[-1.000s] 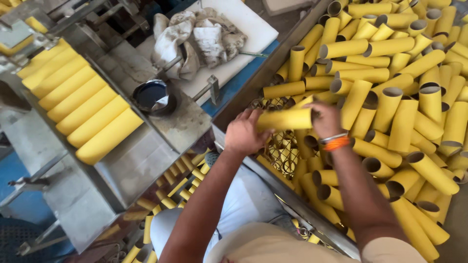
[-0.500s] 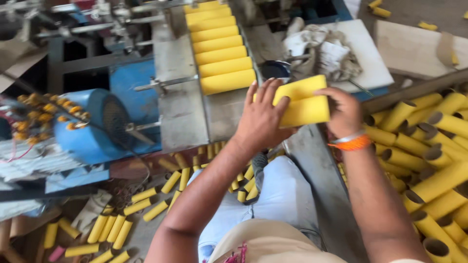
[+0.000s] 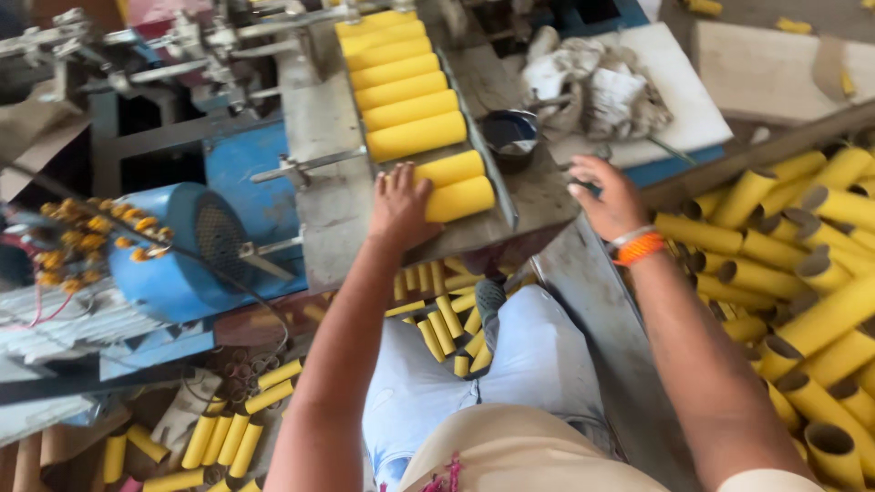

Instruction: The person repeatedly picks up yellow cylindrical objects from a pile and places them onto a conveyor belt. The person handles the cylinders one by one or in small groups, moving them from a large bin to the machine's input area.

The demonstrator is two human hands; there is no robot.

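My left hand [image 3: 399,208] rests flat against the left ends of two yellow cardboard tubes [image 3: 456,186] lying on the grey metal feed tray [image 3: 321,128]. Above them a row of several more yellow tubes [image 3: 401,85] runs up the tray. My right hand [image 3: 609,196], with an orange band on its wrist, hovers open and empty over the tray's right edge, near a small dark bowl [image 3: 509,137].
A big heap of yellow tubes [image 3: 802,264] fills a bin at the right. White rags [image 3: 597,87] lie on a white board behind the bowl. A blue motor [image 3: 178,251] sits left, and short yellow tube pieces [image 3: 447,319] litter the floor.
Both hands carried yellow tubes from the heap to the tray and laid them down. My right hand has let go and pulled back to the right; my left now presses the tube ends.
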